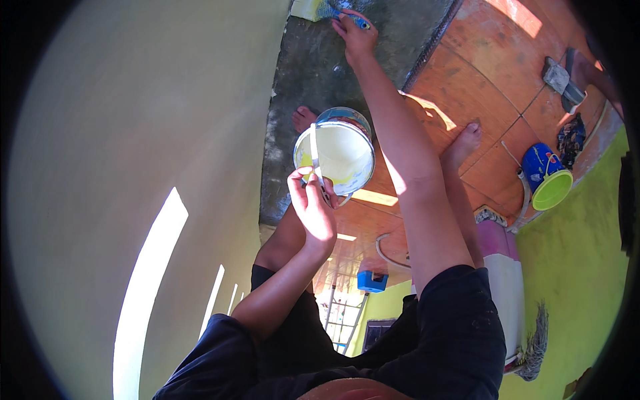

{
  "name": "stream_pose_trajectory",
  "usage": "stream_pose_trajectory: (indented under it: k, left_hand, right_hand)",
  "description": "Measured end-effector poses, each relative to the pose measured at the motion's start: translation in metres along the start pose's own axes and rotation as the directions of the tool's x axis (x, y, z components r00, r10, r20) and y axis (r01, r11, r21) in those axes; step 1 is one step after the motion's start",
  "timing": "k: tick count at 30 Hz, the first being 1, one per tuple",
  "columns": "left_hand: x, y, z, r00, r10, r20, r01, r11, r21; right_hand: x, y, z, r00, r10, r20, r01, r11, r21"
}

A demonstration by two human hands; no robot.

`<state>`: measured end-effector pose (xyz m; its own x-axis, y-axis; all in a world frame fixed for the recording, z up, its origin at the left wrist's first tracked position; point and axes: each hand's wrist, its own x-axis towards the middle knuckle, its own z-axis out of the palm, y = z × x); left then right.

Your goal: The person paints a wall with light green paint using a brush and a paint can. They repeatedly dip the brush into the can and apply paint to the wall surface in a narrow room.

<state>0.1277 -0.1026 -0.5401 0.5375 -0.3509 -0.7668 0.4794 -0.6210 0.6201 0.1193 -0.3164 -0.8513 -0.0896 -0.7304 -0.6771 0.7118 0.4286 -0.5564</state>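
Observation:
At the top of the view my right hand is closed on the blue handle of a paintbrush. The brush's pale end points left, toward the edge where the dark floor strip meets the wall. Below it, my left hand grips the white handle of a paint bucket near its rim. Pale yellowish paint coats the white inside of this bucket, whose open mouth faces me. Another round container shows partly behind it. My bare feet are on either side of the bucket.
A pale wall rises along the left. Dark grey floor adjoins orange tiles. At right are a blue bucket with a lime inside, a dark cloth and another person's sandalled foot. A blue box and ladder appear low.

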Motion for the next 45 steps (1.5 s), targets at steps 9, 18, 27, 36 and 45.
stream_pose_trajectory:
  k: [9, 18, 27, 36, 45]
  left_hand:
    - [0.008, 0.004, 0.014, 0.996, 0.052, -0.069, -0.051, 0.999, 0.016]
    - [0.018, -0.001, 0.019, 0.999, 0.053, -0.01, -0.053, 0.998, -0.037]
    - [0.019, -0.002, 0.02, 0.999, 0.035, -0.031, -0.036, 0.998, -0.053]
    - [0.026, -0.003, 0.029, 0.998, 0.027, -0.061, -0.029, 0.999, -0.043]
    - [0.029, 0.001, 0.042, 0.997, 0.018, -0.078, -0.024, 0.997, -0.076]
  right_hand:
    - [0.005, 0.005, 0.014, 0.998, -0.035, 0.054, 0.036, 0.999, -0.02]
    - [-0.029, -0.077, 0.009, 0.977, 0.017, 0.215, -0.036, 0.996, 0.085]
    - [0.002, -0.022, 0.018, 0.998, -0.038, 0.052, 0.044, 0.992, -0.117]
    - [-0.101, -0.113, 0.098, 0.968, -0.066, 0.242, 0.045, 0.995, 0.089]
    - [-0.066, -0.115, 0.078, 0.958, -0.023, 0.287, -0.011, 0.993, 0.117]
